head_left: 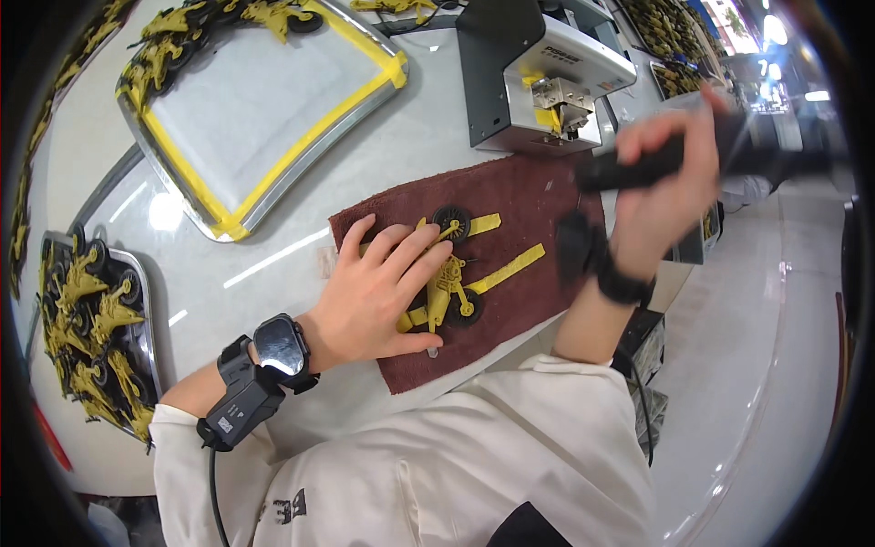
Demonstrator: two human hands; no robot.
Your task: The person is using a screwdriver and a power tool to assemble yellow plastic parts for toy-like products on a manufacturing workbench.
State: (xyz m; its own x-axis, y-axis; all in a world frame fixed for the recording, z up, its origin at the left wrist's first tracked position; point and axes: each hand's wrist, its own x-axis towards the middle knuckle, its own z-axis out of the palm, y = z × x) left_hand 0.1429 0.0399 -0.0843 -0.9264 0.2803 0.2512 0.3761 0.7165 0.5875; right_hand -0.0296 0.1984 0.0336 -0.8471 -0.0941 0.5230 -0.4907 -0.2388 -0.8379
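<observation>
Nearest the body, the left hand [383, 292] is laid flat on a yellow toy vehicle with black wheels [448, 283], which lies on a dark red cloth [519, 191] spread over the white desk [273, 273]. The fingers are spread and pressed down rather than closed, so nothing is grasped; the toy is only pinned against the cloth. For the work in hand this hold is judged sound as long as the palm is kept over the body of the toy and the fingertips are kept off the wheels and the loose yellow arms.

Further out, the right hand [661, 182] is raised above the cloth with its grip closed around a black powered hand tool [638, 164]. The tool tip is blurred and hidden, so its exact position cannot be told. It should be brought down squarely, well apart from the left fingertips.

Beyond the cloth a grey benchtop machine [538, 73] is seen. To the left, a metal tray edged with yellow tape [273, 173] and another tray of yellow toys [91, 319] are set on the desk.
</observation>
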